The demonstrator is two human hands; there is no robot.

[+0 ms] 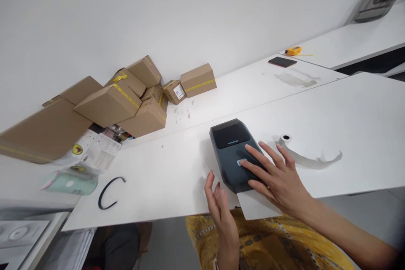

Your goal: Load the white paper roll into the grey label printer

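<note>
Nearest you, yellow patterned cloth [268, 249] fills the bottom edge, cut off by the frame. Your left hand [225, 219] is raised just beside the device's near left corner, fingers loosely curved and parted, holding nothing; its wrist runs out of frame. Your right hand [281, 181] lies over the device's right side, fingers spread, index tip at the pale rectangular button [239, 162] — whether it presses, you cannot tell. The device [225, 160] sits on the white table [177, 177] near its front edge: a dark blue-grey slab with bevelled corners, matte casing, a glossy black panel at the far end, lettering too small to read. White paper [255, 207] protrudes from beneath its near end, partly covered by your right hand. To the right, a paper roll [286, 139] trails a curling strip. Farther back, brown cardboard boxes [110, 103] with yellow tape overlap — contents hidden. Top right, a translucent object [378, 2] is blurred and cropped.
</note>
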